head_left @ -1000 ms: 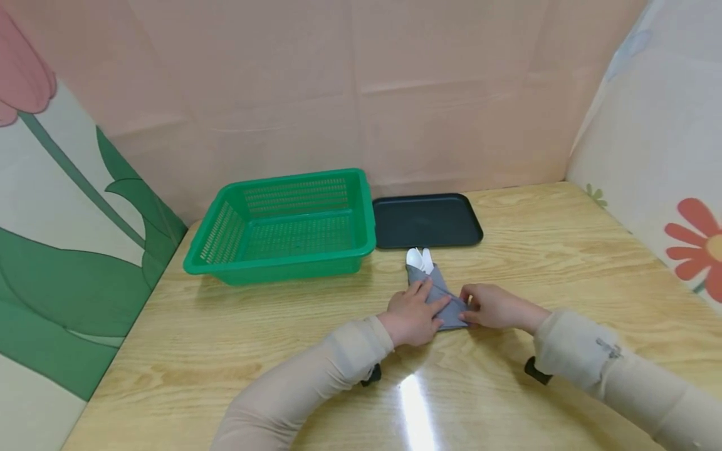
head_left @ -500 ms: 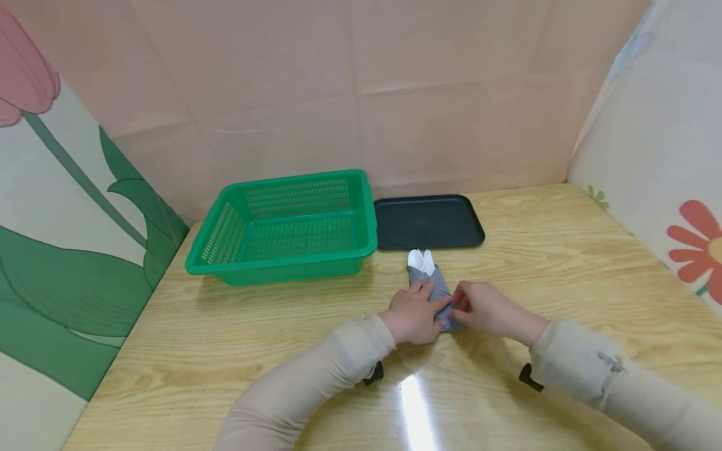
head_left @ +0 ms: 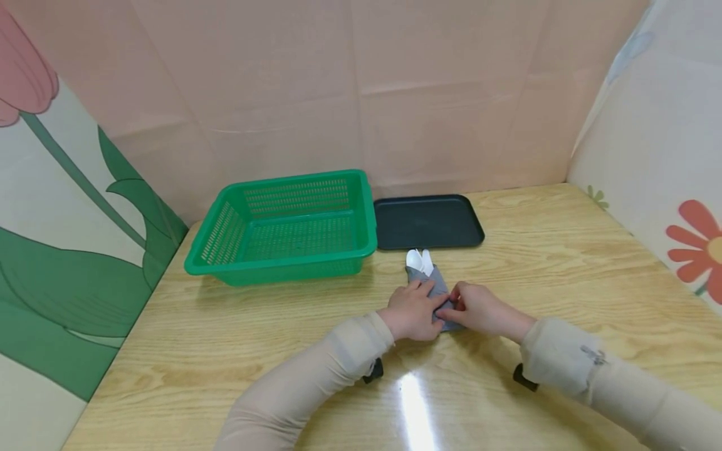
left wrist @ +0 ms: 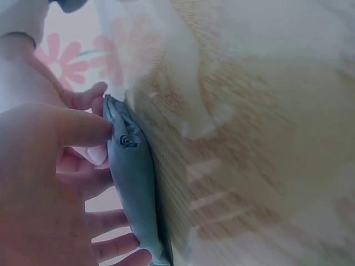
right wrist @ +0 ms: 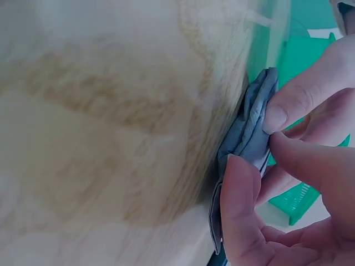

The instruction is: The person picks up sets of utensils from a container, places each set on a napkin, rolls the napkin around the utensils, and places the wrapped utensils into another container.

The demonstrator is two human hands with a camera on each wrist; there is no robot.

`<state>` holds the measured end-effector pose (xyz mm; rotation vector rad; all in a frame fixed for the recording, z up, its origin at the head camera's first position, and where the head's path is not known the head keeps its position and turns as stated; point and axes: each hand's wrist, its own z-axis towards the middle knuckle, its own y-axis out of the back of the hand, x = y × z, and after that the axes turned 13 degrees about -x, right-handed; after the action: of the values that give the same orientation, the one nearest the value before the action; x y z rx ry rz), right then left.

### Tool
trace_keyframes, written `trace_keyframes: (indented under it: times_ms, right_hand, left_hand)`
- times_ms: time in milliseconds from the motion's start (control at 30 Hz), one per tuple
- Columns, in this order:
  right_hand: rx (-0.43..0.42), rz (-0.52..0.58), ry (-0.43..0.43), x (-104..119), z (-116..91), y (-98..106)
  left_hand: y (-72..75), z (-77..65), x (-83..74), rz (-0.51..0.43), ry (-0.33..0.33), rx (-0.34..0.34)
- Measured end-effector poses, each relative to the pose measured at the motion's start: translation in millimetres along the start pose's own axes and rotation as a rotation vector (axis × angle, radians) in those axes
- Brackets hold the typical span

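Note:
A grey cloth napkin (head_left: 442, 285) lies folded on the table, wrapped around white cutlery. A spoon's bowl (head_left: 414, 259) and a second white utensil (head_left: 427, 260) stick out of its far end. My left hand (head_left: 415, 311) rests on the napkin with fingers spread, pressing it down. From the right, my right hand (head_left: 479, 308) pinches a folded layer of the cloth between thumb and fingers, close beside the left fingertips. The right wrist view shows the bunched napkin (right wrist: 255, 130) between both hands. In the left wrist view, the napkin's rolled end (left wrist: 128, 141) faces the camera.
A green plastic basket (head_left: 293, 263) stands at the back left, with nothing visible inside. To its right lies a black tray (head_left: 429, 222), just beyond the cutlery. Printed cloth walls (head_left: 451, 113) bound the wooden table (head_left: 225, 351) at the back and sides.
My right hand has moved left over the napkin, bringing its right corner inward toward the left hand. The left hand has stayed in nearly the same place.

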<state>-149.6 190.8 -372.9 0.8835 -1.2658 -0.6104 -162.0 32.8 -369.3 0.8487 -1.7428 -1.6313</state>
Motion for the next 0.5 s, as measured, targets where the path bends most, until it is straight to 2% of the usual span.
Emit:
trace_keyframes:
  times_ms: [167,500]
  right_hand:
    - [0.021,-0.005,-0.013,1.0,1.6,-0.9]
    - [0.044,-0.025,-0.031,0.3,3.5,-1.8]
  left_hand:
    - [-2.0,2.4,0.2,0.003,-0.002,-0.015]
    - [-6.3,5.7,6.4,-0.113,0.012,-0.017]
